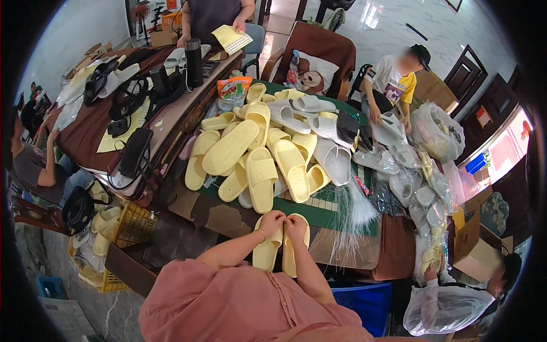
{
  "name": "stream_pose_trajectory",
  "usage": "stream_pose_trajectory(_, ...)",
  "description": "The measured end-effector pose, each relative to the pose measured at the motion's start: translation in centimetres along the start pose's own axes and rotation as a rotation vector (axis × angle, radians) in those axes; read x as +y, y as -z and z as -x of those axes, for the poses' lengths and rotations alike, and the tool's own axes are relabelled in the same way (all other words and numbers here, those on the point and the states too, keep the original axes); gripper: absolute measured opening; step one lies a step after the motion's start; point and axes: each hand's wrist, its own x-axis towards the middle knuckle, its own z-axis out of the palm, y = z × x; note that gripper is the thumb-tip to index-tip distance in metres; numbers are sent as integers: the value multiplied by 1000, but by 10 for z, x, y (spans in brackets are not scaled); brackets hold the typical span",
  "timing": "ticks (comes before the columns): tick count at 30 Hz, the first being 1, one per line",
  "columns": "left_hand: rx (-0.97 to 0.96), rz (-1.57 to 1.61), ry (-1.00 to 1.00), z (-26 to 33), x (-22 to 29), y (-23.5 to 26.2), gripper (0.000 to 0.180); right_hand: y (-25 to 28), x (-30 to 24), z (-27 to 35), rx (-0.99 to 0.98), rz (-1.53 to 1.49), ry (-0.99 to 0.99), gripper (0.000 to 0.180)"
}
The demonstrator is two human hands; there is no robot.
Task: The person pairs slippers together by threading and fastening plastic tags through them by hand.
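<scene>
found left hand (272,222) and right hand (296,226) bunched nearly closed over yellow slippers (264,253); cannot tell of anything pinched. noted slipper heap (262,179) just beyond.

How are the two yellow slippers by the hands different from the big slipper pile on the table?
The two yellow slippers lie side by side; the slipper pile is jumbled, with slippers at many angles. The two are both yellow; the pile mixes yellow and gray. The left hand and right hand are over the two, not the pile. Both include pale yellow slippers.
</scene>
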Motion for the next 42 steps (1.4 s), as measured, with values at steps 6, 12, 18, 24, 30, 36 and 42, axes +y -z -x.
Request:
stream_pose_trajectory(6, 6, -1, -10, 2, 1, 2, 15, 2, -6, 0, -5, 13, 8, 8)
stream_pose_trajectory(12, -2, -22, -47, 0, -1, 0, 16, 2, -1, 1, -19, -33, -46, 12)
stream_pose_trajectory(18, -32, -35, 1, -2, -8, -2, 16, 0, 4, 2, -6, -6, -5, 12)
stream_pose_trajectory(24, 15, -28, -49, 0, -7, -2, 15, -1, 5, 2, -18, 9, 13, 13)
stream_pose_trajectory(30, 37, 28, -10, 0, -10, -5, 17, 2, -1, 1, -13, 13, 13, 11)
stream_pose_trajectory(36, 56, 149, 97, 2, -6, -4, 15, 5, -9, 0, -10, -79, 41, 9)
stream_pose_trajectory(42, 6, 30, 15, -1, -5, -2, 16, 0, 4, -2, -23, -28, -10, 9)
